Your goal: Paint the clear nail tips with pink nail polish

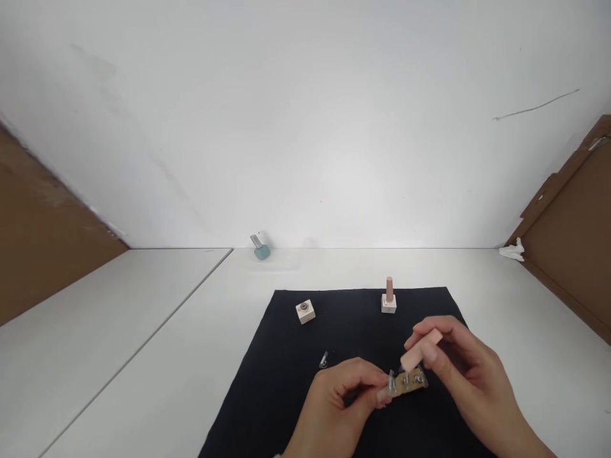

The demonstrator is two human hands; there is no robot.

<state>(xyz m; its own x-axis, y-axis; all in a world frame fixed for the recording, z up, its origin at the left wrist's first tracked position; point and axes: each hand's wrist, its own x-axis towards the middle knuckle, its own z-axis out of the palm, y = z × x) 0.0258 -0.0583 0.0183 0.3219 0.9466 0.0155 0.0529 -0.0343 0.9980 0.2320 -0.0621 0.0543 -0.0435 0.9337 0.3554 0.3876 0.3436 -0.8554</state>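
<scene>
My left hand (pixel 346 397) pinches the left end of a small tan strip (pixel 400 385) that carries several clear, glossy pieces resembling false nail tips. Between the fingers of my right hand (pixel 461 366) is a pink nail polish cap (pixel 421 350), tilted so its lower end comes down over the strip. Its brush tip is too small to tell clearly. Left of the hands, a white nail polish bottle (pixel 305 312) without a cap shows its round dark neck. A small clear piece (pixel 324 360) lies on the black mat (pixel 281 369) near my left hand.
Behind my right hand stands a capped nail polish bottle (pixel 389 302) with a pink top. A teal bottle (pixel 261 249) leans at the white back wall (pixel 319 127). Crumpled white material (pixel 512 250) sits by the brown panel (pixel 568 235) on the right.
</scene>
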